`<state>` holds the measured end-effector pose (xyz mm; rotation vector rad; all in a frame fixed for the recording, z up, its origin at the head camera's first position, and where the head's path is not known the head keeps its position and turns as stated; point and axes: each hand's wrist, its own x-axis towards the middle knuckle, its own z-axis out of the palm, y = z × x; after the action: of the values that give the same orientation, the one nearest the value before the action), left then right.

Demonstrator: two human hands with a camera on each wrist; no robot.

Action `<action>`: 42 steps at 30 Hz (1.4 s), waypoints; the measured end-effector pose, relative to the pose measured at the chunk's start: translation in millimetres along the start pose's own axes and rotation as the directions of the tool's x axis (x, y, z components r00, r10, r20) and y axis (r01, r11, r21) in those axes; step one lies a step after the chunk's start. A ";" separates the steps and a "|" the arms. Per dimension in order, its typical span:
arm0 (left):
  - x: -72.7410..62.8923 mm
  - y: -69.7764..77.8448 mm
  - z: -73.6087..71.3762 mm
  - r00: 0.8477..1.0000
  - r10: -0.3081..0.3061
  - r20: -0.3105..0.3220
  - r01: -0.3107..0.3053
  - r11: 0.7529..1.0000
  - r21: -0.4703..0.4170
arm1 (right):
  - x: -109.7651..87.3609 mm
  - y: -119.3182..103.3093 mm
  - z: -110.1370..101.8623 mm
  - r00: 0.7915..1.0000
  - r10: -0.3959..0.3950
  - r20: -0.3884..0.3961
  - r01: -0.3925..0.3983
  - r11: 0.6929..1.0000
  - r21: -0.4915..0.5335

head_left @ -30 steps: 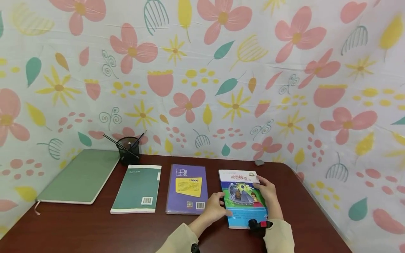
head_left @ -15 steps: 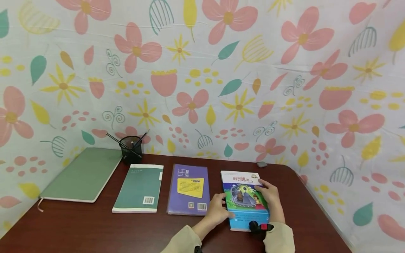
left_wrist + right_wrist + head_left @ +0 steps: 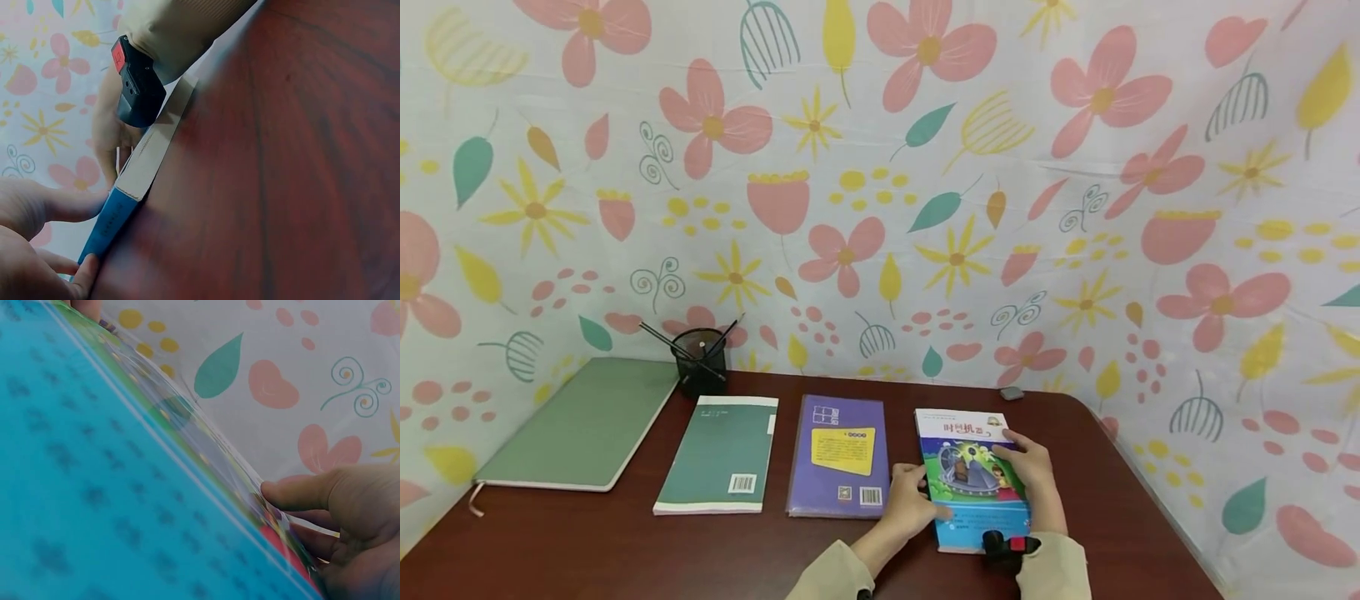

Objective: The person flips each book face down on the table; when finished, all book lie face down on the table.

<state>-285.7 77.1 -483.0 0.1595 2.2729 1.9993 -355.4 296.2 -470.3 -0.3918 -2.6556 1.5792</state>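
A paperback book (image 3: 973, 467) with a white, green and blue illustrated cover lies on the right part of the table. My left hand (image 3: 908, 504) holds its left edge, thumb on the cover and fingers along the side. In the left wrist view, the blue spine (image 3: 111, 219) shows between that thumb and a fingertip, low over the wood. From the opposite side my right hand (image 3: 1032, 471) grips the right edge, its thumb on the cover. The glossy cover (image 3: 112, 462) fills much of the right wrist view, with the fingers partly hidden behind the edge.
Left of the hands lie a purple book (image 3: 838, 487), a teal book (image 3: 718, 450) and a large green notebook (image 3: 580, 425). A black mesh pen holder (image 3: 700, 362) stands by the floral wall. A small grey object (image 3: 1011, 392) sits at the table's back edge.
The head view has shifted slightly. Both hands keep their hold on the illustrated book, which lies in nearly the same place among the others.
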 end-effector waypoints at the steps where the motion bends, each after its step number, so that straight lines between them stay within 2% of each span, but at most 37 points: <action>1: 0.1 0.1 -0.2 1.000 0.002 -0.002 -0.002 1.000 -0.002 | -0.1 -0.3 -0.3 1.000 0.003 0.004 -0.003 1.000 0.010; 13: -1.9 -1.4 2.5 0.998 -0.030 -0.053 0.029 0.999 -0.026 | 1.1 2.6 -1.5 0.999 0.020 0.028 -0.022 0.998 0.060; 21: -2.4 5.8 1.9 0.997 -0.004 -0.074 0.008 0.999 0.041 | 5.0 -5.6 -3.6 0.998 0.062 0.027 -0.064 0.993 0.102; 27: -6.6 1.0 5.9 0.999 -0.040 -0.037 0.038 0.998 -0.042 | 3.3 2.5 -4.2 0.996 0.089 0.032 -0.092 0.990 0.105; 30: -6.8 -2.9 7.2 0.997 -0.076 -0.002 0.075 0.990 -0.116 | 3.4 4.6 -3.1 0.994 0.101 0.036 -0.105 0.988 0.116; 33: -6.9 -5.1 8.4 0.996 -0.086 0.025 0.089 0.982 -0.166 | 3.7 4.5 -3.2 0.993 0.112 0.035 -0.116 0.985 0.126; 38: -7.2 -5.4 9.7 0.997 -0.055 0.061 0.067 0.973 -0.220 | 3.1 1.2 -4.9 0.993 0.118 0.030 -0.121 0.982 0.143; 42: -6.4 -4.2 10.4 0.998 -0.023 0.052 0.035 0.970 -0.240 | 4.1 0.9 -6.1 0.992 0.117 0.036 -0.121 0.979 0.164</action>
<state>-277.7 85.8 -488.4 0.1509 1.9705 2.2079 -358.3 302.8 -468.5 -0.5351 -2.5375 1.8350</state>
